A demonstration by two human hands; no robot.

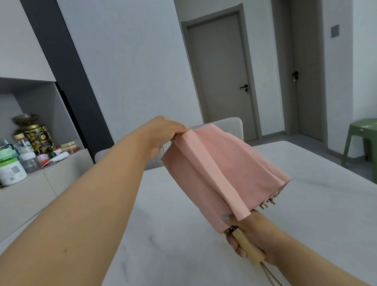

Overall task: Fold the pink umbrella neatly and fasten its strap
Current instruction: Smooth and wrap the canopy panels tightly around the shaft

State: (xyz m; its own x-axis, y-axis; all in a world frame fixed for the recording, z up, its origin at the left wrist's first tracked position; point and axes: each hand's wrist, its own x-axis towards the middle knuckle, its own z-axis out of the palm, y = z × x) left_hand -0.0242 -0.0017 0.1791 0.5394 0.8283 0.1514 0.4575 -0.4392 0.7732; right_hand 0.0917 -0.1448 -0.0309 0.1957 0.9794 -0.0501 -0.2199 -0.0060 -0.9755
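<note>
Your right hand (pixel 252 234) has its grip wrapped around the wooden handle (pixel 248 244) of the pink umbrella (pixel 221 174), fingers pressed together round it, thumb up against the canopy edge. You hold the umbrella in the air above the white desk (pixel 299 213), not touching it, tilted with the top end away from you and to the left. Your left hand (pixel 162 133) reaches forward, grip pinching a fold of pink fabric at the umbrella's far top end. Canopy collapsed but loose, one long flat pleat lying along the near side. Rib tips (pixel 268 204) poke out at the lower edge near the handle. A cord loop (pixel 270 280) hangs from the handle end. Strap not visible, can't tell where it is. Green stool (pixel 375 145) at right, cluttered sideboard (pixel 19 195) at left, both well apart from the umbrella.
</note>
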